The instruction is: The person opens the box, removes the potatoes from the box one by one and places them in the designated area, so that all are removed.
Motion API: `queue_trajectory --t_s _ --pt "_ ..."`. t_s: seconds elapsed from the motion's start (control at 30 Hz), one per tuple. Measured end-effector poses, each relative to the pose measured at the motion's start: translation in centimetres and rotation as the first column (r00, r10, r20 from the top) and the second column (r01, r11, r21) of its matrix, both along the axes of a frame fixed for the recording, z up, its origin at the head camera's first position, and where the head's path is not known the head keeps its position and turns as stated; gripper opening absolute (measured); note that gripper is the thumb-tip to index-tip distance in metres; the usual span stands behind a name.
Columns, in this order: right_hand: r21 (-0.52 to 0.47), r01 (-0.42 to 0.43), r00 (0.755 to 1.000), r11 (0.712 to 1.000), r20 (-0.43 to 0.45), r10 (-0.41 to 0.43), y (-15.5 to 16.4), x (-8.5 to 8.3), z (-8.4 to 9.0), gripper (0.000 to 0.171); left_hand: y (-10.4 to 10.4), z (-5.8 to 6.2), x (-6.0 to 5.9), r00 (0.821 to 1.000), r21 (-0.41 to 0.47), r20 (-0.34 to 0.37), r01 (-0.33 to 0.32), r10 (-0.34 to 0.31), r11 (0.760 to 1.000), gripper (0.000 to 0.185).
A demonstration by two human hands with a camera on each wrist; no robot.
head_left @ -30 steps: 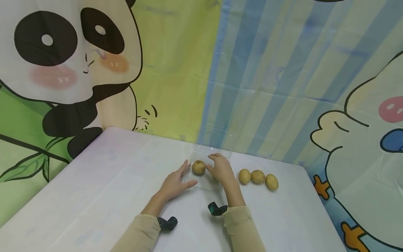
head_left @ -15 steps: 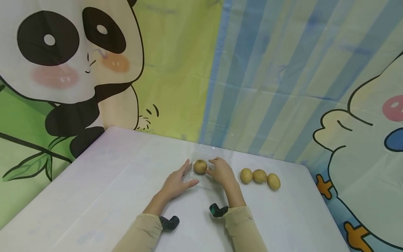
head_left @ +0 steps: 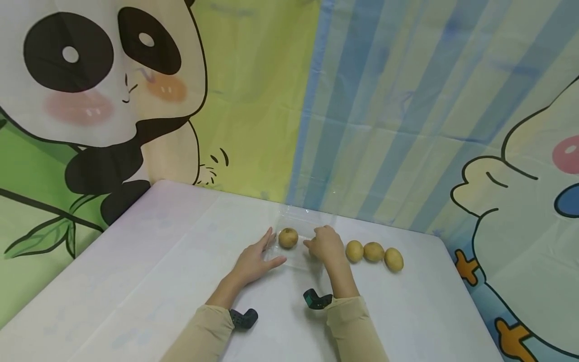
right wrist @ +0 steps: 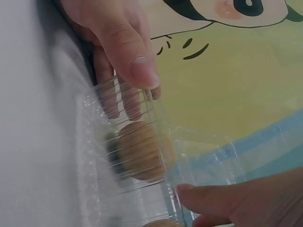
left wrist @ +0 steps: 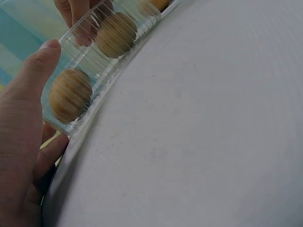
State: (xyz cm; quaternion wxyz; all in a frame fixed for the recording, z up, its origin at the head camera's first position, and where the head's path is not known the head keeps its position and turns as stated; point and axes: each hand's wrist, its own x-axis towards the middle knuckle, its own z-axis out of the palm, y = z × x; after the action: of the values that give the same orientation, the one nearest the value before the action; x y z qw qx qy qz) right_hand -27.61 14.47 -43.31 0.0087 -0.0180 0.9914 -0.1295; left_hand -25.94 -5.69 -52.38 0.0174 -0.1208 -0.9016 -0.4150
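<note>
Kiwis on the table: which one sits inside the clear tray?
The leftmost kiwi, between the left hand and right hand, inside the clear plastic tray. The other three lie in a row on the bare table.

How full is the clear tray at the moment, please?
Nearly empty: one kiwi lies in the tray, while three more kiwis sit outside on the table, right of the right hand.

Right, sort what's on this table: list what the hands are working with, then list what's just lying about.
In hand:
- clear plastic tray, steadied by the left hand
- kiwi in the tray
- right hand, by the tray's right side

Lying about:
- three loose kiwis in a row, right of the tray
- white table
- cartoon backdrop
</note>
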Motion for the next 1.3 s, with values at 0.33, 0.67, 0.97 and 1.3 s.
queue_trajectory --t_s 0.33,0.67,0.97,1.3 --pt "0.056 -0.138 0.987 0.989 -0.074 0.142 -0.4 0.5 -0.1 0.027 -0.1 0.0 0.0 1.0 0.005 -0.001 0.002 -0.002 1.0 0.1" --pt "-0.005 -0.122 0.99 0.993 -0.079 0.121 0.3 0.0 -0.4 0.031 -0.1 0.0 0.0 1.0 -0.002 -0.006 0.002 -0.002 1.0 0.1" --pt "0.097 -0.149 0.987 0.984 -0.052 0.154 0.5 0.4 -0.4 0.032 -0.1 0.4 0.1 1.0 -0.018 -0.009 0.013 -0.013 1.0 0.1" --pt "0.104 -0.137 0.987 0.985 -0.068 0.145 0.5 0.2 -0.9 0.044 0.0 0.7 0.3 1.0 -0.026 0.006 -0.001 0.001 1.0 0.098"
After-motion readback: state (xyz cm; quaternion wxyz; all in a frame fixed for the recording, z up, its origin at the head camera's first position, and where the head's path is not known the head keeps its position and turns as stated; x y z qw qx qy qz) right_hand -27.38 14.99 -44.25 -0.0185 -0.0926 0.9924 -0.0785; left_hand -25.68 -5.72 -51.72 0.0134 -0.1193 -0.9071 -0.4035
